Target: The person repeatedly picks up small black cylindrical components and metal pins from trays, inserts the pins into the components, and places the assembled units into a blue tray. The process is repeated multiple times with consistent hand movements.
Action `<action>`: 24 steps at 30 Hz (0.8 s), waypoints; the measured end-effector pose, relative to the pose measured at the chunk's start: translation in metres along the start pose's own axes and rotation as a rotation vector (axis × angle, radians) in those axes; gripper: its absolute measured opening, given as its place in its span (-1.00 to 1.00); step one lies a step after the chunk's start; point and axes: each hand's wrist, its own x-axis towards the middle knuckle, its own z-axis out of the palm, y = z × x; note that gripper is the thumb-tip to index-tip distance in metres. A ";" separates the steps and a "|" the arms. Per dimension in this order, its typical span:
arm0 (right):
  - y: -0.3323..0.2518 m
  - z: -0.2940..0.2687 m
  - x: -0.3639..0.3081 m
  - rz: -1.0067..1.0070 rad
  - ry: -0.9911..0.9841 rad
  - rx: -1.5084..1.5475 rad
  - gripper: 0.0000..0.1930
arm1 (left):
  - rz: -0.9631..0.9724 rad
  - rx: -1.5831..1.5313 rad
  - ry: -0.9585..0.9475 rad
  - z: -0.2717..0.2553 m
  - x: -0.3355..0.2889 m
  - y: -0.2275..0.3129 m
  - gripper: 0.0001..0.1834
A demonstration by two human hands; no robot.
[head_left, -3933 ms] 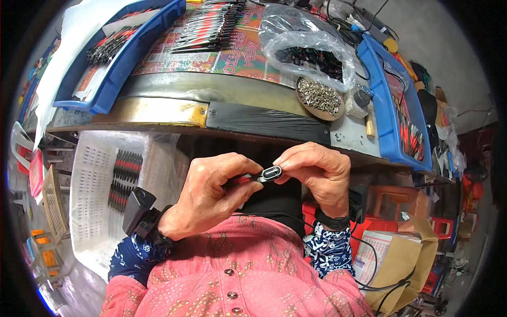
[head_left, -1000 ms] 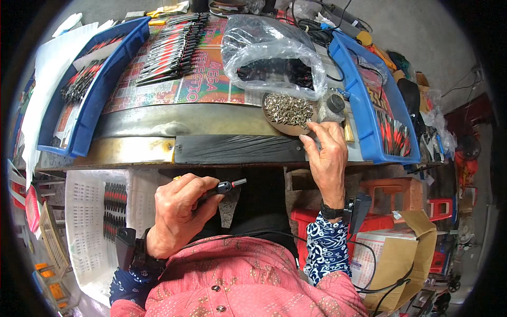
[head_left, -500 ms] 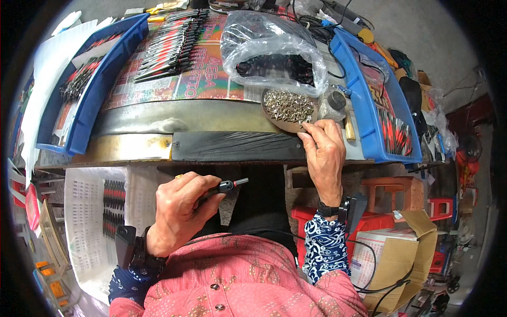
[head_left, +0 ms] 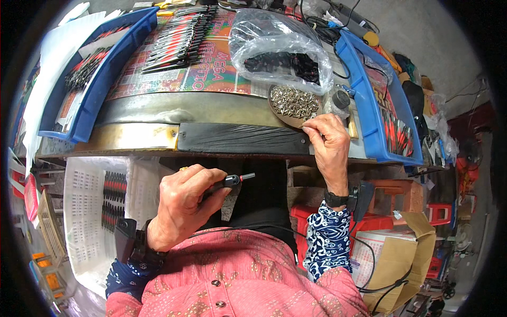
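My left hand (head_left: 186, 203) is closed around a slim black-handled tool (head_left: 231, 181), whose red collar and metal tip stick out to the right past the fingers. The rest of its body is hidden in my palm. At the near edge of a round brown dish (head_left: 291, 122), my right hand (head_left: 329, 138) pinches with thumb and forefinger. A small metal piece (head_left: 301, 126) shows at those fingertips, too tiny to make out fully. Many more small metal pieces (head_left: 293, 103) are heaped in the dish.
Blue trays with black-and-red tools stand left (head_left: 84, 129) and right (head_left: 372, 132). Similar tools (head_left: 177, 42) lie in a row. Behind the dish is a clear plastic bag (head_left: 274, 34) of black parts, beside it a small jar (head_left: 338, 100). A white basket (head_left: 84, 211) stands below left.
My right hand has drawn slightly back and right from the heap, with a small metal piece now at its fingertips. My left hand still holds the black tool. The whole view has shifted slightly.
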 end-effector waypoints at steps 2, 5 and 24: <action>0.002 -0.001 0.000 -0.007 -0.005 -0.004 -0.92 | -0.009 -0.013 -0.009 -0.001 0.000 0.001 -0.72; 0.003 0.001 -0.001 0.019 -0.001 0.009 -0.94 | -0.015 -0.005 -0.027 -0.004 -0.001 0.002 -0.72; -0.101 0.018 -0.026 0.006 -0.120 0.654 -0.86 | 0.016 -0.023 -0.041 -0.002 -0.004 0.012 -0.74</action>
